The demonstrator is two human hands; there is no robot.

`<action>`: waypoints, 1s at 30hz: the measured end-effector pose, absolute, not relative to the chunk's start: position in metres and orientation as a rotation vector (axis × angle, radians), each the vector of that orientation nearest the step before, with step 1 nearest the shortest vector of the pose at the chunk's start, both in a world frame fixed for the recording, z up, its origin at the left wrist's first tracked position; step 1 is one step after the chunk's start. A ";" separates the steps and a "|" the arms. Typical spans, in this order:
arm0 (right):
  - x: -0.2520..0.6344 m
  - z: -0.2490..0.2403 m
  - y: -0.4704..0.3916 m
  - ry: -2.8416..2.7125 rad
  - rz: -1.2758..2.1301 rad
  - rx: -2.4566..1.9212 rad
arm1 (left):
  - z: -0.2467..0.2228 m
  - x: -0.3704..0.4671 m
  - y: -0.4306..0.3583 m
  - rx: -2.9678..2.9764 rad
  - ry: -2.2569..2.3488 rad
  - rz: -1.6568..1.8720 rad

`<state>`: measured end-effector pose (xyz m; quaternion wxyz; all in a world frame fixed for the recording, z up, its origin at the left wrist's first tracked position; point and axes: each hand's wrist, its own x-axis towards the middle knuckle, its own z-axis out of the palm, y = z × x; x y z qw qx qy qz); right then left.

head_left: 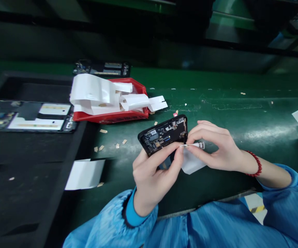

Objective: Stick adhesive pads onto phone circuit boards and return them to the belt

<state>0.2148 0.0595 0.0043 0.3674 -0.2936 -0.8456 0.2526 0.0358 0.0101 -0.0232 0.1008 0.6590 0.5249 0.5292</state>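
Observation:
An opened phone (164, 132), its dark circuit board bared, is tilted up in my left hand (155, 170). The fingers of that hand are partly behind the phone, and its thumb and forefinger meet close to the phone's lower right corner. At the same corner my right hand (216, 146) pinches a small pale strip (198, 145) between thumb and fingers. The fingertips of both hands nearly touch there. Under the hands shows a piece of white backing paper (191, 163); what holds it, if anything, is hidden.
A red bin (112, 118) piled with white backing sheets (94, 91) stands behind to the left. Another opened phone (39, 117) lies on a black tray (68, 151), and one more (102, 68) lies behind the bin. Small tan scraps (124, 141) dot the green bench (229, 86).

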 end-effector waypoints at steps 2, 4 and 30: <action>0.215 0.004 0.059 -2.200 0.617 -0.756 | -0.024 0.036 0.010 1.970 1.537 1.579; 0.214 0.003 0.059 -2.219 0.570 -0.766 | -0.024 0.036 0.009 1.993 1.518 1.601; 0.224 -0.001 0.067 -2.487 0.106 -0.581 | -0.019 0.035 0.013 1.622 1.518 1.336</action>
